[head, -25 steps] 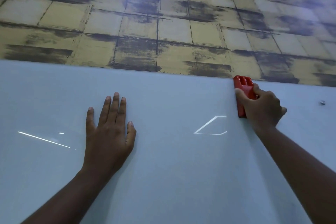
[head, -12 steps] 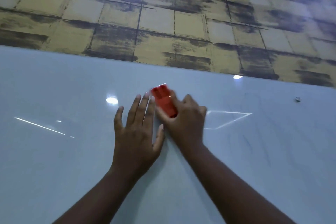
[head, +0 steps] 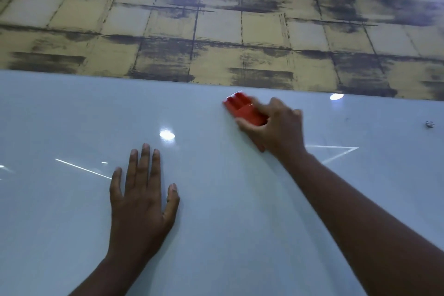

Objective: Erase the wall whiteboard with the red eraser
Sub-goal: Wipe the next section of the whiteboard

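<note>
The glossy white wall whiteboard (head: pixel 72 223) fills the lower two thirds of the head view. My right hand (head: pixel 276 125) grips the red eraser (head: pixel 242 109) and presses it flat on the board just below the board's top edge, right of centre. The eraser and hand are motion-blurred. My left hand (head: pixel 141 202) lies flat on the board with fingers spread, lower and to the left, apart from the eraser. I see no clear marker writing on the board; only light reflections show.
Above the board's top edge runs yellow tile-pattern wallpaper (head: pixel 216 26) with dark smudges. A small metal fixing (head: pixel 428 124) sits on the board at the far right.
The right hand swept the eraser left until it was beside the left hand, then back right and up toward the top edge. The left hand stays flat on the board.
</note>
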Demonstrator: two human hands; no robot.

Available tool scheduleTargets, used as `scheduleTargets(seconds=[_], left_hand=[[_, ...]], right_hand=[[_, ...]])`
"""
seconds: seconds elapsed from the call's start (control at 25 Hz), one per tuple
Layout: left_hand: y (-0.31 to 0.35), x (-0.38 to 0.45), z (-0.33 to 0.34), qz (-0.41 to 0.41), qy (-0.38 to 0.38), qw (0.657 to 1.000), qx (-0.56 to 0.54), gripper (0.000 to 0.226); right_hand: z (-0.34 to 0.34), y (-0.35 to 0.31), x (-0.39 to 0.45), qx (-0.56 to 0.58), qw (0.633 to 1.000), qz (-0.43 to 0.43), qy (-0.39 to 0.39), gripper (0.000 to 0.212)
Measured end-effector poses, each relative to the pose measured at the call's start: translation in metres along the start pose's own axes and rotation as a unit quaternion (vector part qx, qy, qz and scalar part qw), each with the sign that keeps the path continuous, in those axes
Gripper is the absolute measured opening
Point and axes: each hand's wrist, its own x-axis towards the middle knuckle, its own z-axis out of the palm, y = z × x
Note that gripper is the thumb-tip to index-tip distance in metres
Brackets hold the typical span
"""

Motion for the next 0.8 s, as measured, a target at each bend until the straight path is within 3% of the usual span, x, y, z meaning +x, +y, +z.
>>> scheduleTargets(seconds=[0.08,0.2,0.4,0.52,0.64,0.8], left_hand=[[-0.001,0.0,0.0,-0.005,-0.005,1.0,-0.002,0.073],[0.0,-0.002,-0.001,-0.006,-0.013,1.0,-0.003,0.073],[-0.003,0.002,-0.002,-0.006,-0.016,1.0,-0.02,0.073],[0.003,0.009,-0.007,0.004,-0.016,1.0,-0.018,0.074],[0.024,0.013,-0.006,0.042,-0.026,0.999,-0.024,0.072],[0.072,0.017,-0.001,0.089,-0.031,0.995,-0.04,0.073]], right_hand=[[-0.002,0.01,0.005,0.002,0.996,0.08,0.031,0.066],[0.01,-0.011,-0.004,0.007,0.994,0.091,0.055,0.065],[0.023,-0.062,-0.058,0.026,0.997,-0.063,-0.03,0.067],[0.016,-0.061,-0.079,-0.003,0.994,-0.101,-0.051,0.07],[0.001,-0.034,-0.072,-0.034,0.996,-0.067,-0.042,0.071],[-0.024,0.028,-0.059,-0.039,0.998,0.042,0.004,0.075]])
